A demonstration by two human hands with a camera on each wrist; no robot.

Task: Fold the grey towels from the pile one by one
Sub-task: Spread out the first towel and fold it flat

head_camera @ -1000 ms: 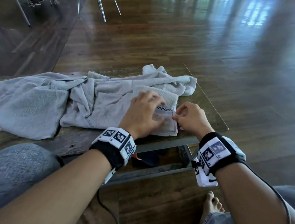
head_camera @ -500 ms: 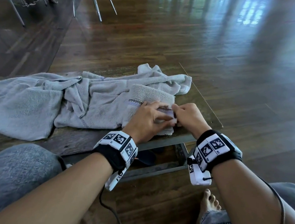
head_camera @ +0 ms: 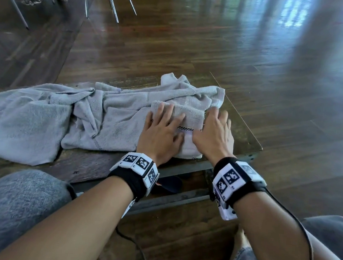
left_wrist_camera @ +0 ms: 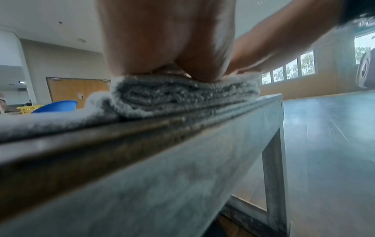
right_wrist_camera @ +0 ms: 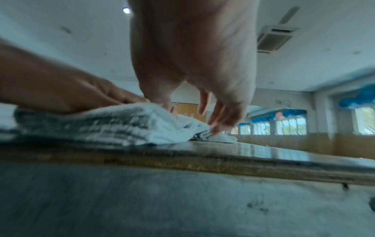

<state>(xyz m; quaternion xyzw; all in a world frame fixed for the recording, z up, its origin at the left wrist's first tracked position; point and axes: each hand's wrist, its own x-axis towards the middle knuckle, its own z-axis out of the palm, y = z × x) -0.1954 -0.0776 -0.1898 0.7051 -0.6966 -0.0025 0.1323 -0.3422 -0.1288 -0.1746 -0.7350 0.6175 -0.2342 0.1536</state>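
Observation:
A small folded grey towel [head_camera: 190, 119] lies near the right front corner of the low wooden table [head_camera: 246, 136]. My left hand [head_camera: 162, 127] lies flat on it with fingers spread. My right hand [head_camera: 215, 129] rests with straight fingers along the towel's right edge. In the left wrist view the folded towel [left_wrist_camera: 182, 96] shows several stacked layers under my palm. In the right wrist view my fingers [right_wrist_camera: 221, 115] reach down to the towel [right_wrist_camera: 113, 123] at its far right side. Loose grey towels [head_camera: 43, 116] lie spread behind and to the left.
The table's metal frame [head_camera: 183, 170] runs along the front edge, close to my wrists. My knees [head_camera: 15, 199] are just below it. Chair legs [head_camera: 113, 2] stand on the wooden floor far behind. A dark object [head_camera: 170, 184] lies under the table.
Both hands went from pinching the towel's patterned hem with curled fingers to lying flat with straight fingers on the folded towel. They slid a little farther away from me.

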